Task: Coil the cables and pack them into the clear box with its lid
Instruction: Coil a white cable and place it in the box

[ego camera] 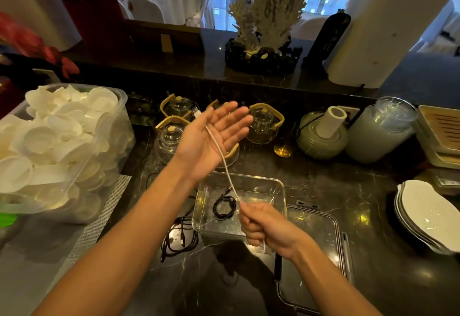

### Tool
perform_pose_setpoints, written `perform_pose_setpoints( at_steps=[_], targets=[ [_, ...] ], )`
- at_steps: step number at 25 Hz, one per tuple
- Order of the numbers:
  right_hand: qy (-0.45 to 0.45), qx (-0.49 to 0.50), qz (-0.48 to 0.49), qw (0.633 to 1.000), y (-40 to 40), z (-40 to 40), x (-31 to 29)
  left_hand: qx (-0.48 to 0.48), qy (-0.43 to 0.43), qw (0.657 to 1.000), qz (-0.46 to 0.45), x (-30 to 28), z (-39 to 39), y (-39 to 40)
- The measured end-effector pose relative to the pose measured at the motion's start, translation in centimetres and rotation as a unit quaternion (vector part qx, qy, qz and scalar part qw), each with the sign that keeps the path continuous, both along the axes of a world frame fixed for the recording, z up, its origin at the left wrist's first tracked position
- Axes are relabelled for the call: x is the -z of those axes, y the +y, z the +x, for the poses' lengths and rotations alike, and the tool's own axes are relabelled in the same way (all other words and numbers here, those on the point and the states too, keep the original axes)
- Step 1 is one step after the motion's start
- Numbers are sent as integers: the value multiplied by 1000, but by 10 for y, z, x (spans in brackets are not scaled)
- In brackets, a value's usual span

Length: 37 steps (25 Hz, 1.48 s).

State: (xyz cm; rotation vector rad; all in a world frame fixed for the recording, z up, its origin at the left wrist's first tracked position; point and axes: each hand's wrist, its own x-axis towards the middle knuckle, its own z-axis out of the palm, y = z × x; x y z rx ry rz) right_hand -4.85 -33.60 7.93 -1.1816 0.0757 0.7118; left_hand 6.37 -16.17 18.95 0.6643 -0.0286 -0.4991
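White braided cable [219,151] stretched taut between both hands.

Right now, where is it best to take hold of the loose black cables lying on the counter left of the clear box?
Probably grip the black cables where the strands cross in the middle of the tangle, coming from above. They lie flat on the counter, so a top pinch would gather several loops together.
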Motion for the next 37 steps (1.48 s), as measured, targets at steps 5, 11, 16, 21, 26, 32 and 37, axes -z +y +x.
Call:
perform_pose_setpoints(
  at_steps=[5,11,16,21,26,32,37],
  targets=[
    [82,125,-35,988,-6,16,20,22,48,998,36,-7,-6,3],
    [123,216,-43,968,-20,56,12,170,117,968,141,33,-38,-17],
    [67,170,-127,975,-40,80,-21,195,144,952,188,62,-52,-24],
    [-78,56,-293,951,-24,78,-63,209,133,934,256,88,-53,-31],
    [-220,-5,-404,888,19,33,-76,71,178,962,195,91,-34,-36],
    [-95,41,-272,957,15,-14,-22,70,129,988,53,73,-23,-29],
    [73,124,-81,986,-13,-14,7,176,119,977,-32,73,-35,-30]
  ],
)
